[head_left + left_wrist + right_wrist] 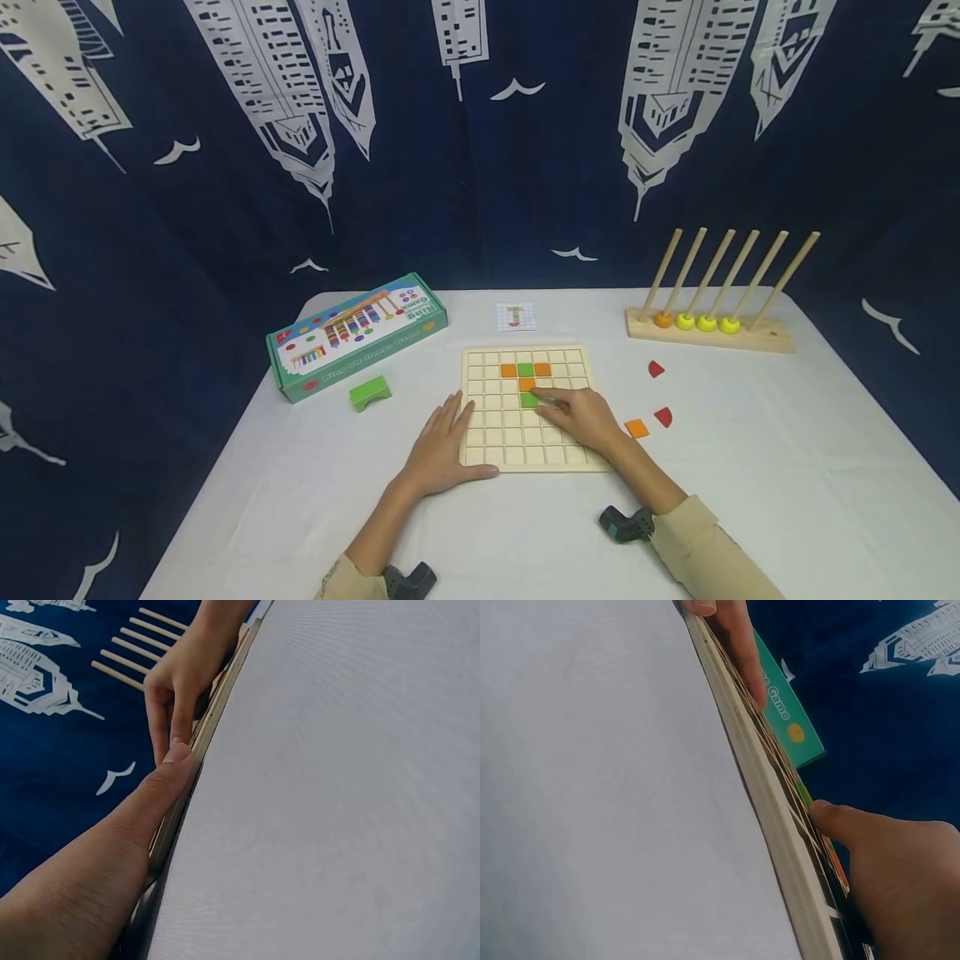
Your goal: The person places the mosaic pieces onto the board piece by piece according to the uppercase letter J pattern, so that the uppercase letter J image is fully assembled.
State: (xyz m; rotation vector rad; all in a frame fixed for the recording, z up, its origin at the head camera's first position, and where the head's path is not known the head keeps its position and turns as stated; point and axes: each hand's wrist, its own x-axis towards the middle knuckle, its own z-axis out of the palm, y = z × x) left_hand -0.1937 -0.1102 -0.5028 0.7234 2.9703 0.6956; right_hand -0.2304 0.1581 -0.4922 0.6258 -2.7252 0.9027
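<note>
A wooden grid board (491, 433) lies flat on the table. In its upper middle, orange and green square tiles form a T-like shape, with a green tile (528, 400) lowest. My right hand (588, 419) reaches over the board from the right, index fingertip and thumb at that green tile's right side. Its other fingers are partly hidden. My left hand (438, 457) rests along the board's left edge, fingers extended; in the left wrist view its thumb (161, 784) lies on the front edge. A small pattern card (516, 317) lies behind the board.
Right of the board lie a loose orange square (637, 428) and two red wedge pieces (663, 417). A wooden peg rack (712, 333) with orange and yellow beads stands at back right. A green box (360, 333) and a green arch block (370, 392) are at left.
</note>
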